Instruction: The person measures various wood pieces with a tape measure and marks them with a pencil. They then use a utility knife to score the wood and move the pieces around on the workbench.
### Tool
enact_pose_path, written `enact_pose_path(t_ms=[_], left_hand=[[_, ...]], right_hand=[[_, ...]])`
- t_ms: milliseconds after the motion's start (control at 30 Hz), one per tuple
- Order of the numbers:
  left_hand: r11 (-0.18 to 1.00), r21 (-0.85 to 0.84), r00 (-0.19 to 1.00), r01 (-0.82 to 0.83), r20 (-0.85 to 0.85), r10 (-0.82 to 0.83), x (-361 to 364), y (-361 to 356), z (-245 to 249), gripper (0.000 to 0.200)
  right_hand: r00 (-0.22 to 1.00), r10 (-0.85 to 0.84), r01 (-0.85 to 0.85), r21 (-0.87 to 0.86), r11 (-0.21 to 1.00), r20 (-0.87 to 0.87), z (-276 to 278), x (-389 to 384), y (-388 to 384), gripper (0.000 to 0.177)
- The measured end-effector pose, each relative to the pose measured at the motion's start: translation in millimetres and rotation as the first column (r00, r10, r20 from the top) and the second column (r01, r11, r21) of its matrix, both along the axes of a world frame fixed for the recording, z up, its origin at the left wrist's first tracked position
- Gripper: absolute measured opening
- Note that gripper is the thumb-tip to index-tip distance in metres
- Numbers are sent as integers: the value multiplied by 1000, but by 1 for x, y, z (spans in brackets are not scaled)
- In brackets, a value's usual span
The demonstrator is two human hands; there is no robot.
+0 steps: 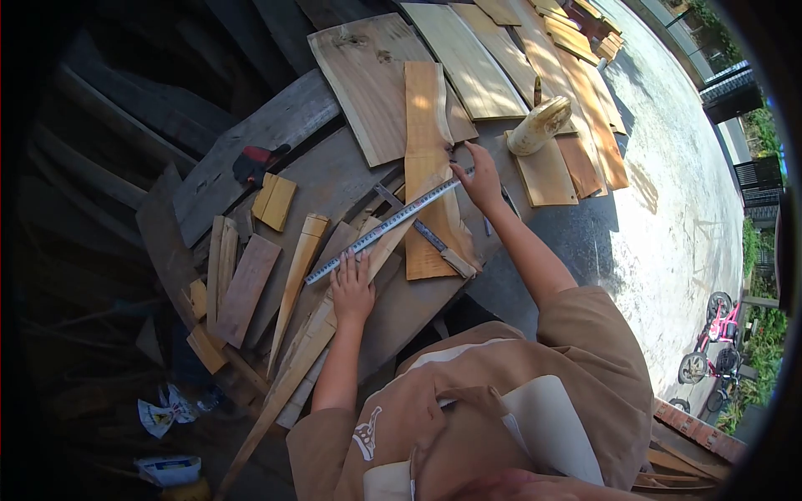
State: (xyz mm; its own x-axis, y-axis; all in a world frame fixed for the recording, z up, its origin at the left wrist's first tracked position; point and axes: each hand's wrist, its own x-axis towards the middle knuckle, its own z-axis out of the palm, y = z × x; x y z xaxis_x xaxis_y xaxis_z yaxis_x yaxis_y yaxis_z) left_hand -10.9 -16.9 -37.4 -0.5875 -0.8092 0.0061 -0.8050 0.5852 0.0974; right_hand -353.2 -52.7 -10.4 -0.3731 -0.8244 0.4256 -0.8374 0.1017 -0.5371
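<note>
A long ruler (380, 232) with printed numbers lies slantwise across the bench. My right hand (481, 179) pinches its far right end between thumb and fingers. Near its lower left end, my left hand (352, 286) lies with fingers stretched out, fingertips at the ruler's edge and palm over a long narrow wood strip (311, 338). Under the ruler is a wavy-edged wooden board (428, 125), lying lengthwise. A flat metal tool with a wooden end (434, 240) rests on this board, partly hidden by the ruler and strip.
Several planks (464, 63) lie at the back. A pale, rounded wooden piece (539, 125) stands on a short board at right. Offcuts (249, 290) and a black-and-red object (257, 164) lie at left. Bicycles (717, 342) stand beyond the bench at far right.
</note>
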Motion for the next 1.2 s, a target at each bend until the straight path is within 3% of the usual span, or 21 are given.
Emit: enact_pose_path(t_ms=[67, 100, 133, 167, 200, 267, 300, 367, 400, 467, 500, 533, 600, 667, 733, 800, 933, 1000, 1033, 1100, 1200], left_hand=[[1000, 4, 1000, -5, 11, 5, 0, 0, 1, 68], [1000, 11, 1000, -11, 22, 11, -2, 0, 2, 67], [1000, 13, 1000, -17, 26, 16, -4, -2, 2, 67], [1000, 13, 999, -12, 33, 11, -4, -1, 3, 67], [1000, 13, 999, -5, 42, 5, -4, 0, 3, 66], [1000, 11, 999, 1, 46, -2, -3, -1, 0, 65], [1000, -4, 998, 5, 56, -4, -3, -1, -1, 67], [1000, -23, 999, 19, 46, -17, -6, 0, 2, 64], [999, -29, 999, 13, 49, -12, -9, 2, 1, 64], [999, -25, 998, 21, 63, -20, -6, -1, 1, 63], [999, -27, 998, 31, 59, -29, -6, -1, 2, 63], [998, -42, 997, 37, 64, -34, -6, -1, 2, 63], [999, -46, 998, 23, 65, -20, -6, 0, 0, 69], [999, -53, 997, 11, 83, -7, -5, 0, -2, 68], [999, -39, 995, 17, -98, -21, -3, 1, 2, 68], [999, -42, 994, -11, -112, 6, -2, 2, 4, 70], [978, -153, 979, -141, -165, 115, -1, 3, 0, 72], [966, -175, 973, -188, -167, 159, -4, 3, 3, 73], [970, -162, 977, -181, -143, 159, -4, 3, 2, 73], [973, -140, 978, -183, -131, 165, -4, 2, 2, 73], [975, -102, 973, -199, -139, 185, -3, 3, 1, 72]], right_hand=[[892, -343, 370, -40, 928, 294, -10, -12, 17, 52], [894, -337, 364, -41, 931, 294, -26, -22, 25, 52], [751, -364, 385, 83, 919, 551, -49, -31, 34, 48], [531, -394, 368, 215, 905, 750, -64, -36, 44, 44], [524, -397, 364, 223, 904, 753, -60, -29, 50, 44], [426, -288, -30, 331, 943, 857, -47, -13, 53, 45], [420, -293, -35, 338, 941, 859, -42, -8, 49, 45], [202, -353, -124, 381, 916, 914, -36, -5, 37, 43], [201, -346, -129, 375, 918, 916, -41, -6, 34, 43], [-218, -276, -85, 263, 961, 936, -53, -6, 17, 43], [-263, -234, -55, 227, 972, 936, -53, -3, 12, 40], [-269, -218, -51, 212, 976, 938, -53, -2, 8, 40], [-74, -209, -101, 201, 974, 975, -57, 0, 2, 38], [-30, -227, -108, 222, 969, 974, -62, -3, -5, 37], [6, -259, -117, 257, 959, 966, -67, 0, -4, 35], [111, -267, -84, 277, 957, 957, -67, 2, -5, 33], [202, -221, -73, 240, 968, 954, -67, 8, -7, 31], [274, -208, -159, 257, 953, 939, -72, 9, -7, 33], [276, -212, -161, 262, 951, 938, -74, 9, -6, 33], [130, -221, -155, 241, 958, 966, -72, 10, -4, 34], [107, -235, -153, 249, 956, 966, -69, 10, -3, 33]])
